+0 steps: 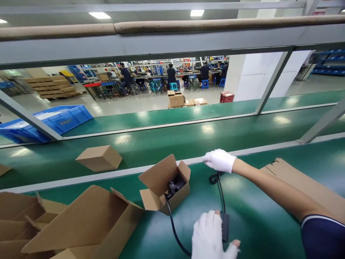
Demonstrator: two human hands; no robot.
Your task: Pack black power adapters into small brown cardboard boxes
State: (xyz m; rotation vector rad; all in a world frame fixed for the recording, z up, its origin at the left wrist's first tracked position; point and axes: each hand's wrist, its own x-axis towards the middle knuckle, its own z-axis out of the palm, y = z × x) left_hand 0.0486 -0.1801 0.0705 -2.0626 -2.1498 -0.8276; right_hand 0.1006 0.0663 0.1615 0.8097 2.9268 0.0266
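Note:
My left hand, in a white glove with bare thumb and fingertip showing, is at the bottom centre. Its fingers are stretched out and its thumb is apart, beside a black ribbed block that looks like a power adapter. My right hand, also gloved, has its fingers curled together above a looped black cable; whether anything is in them is hidden. From the block the cable runs up toward that loop. A thicker black cord leads from a black device inside an open carton toward my left hand.
Larger open cartons stand at the lower left. Flat cardboard lies on the right of the green surface. Behind the white rail, a closed box sits on the green belt, with a blue bin farther back. Metal posts rise there; people sit beyond.

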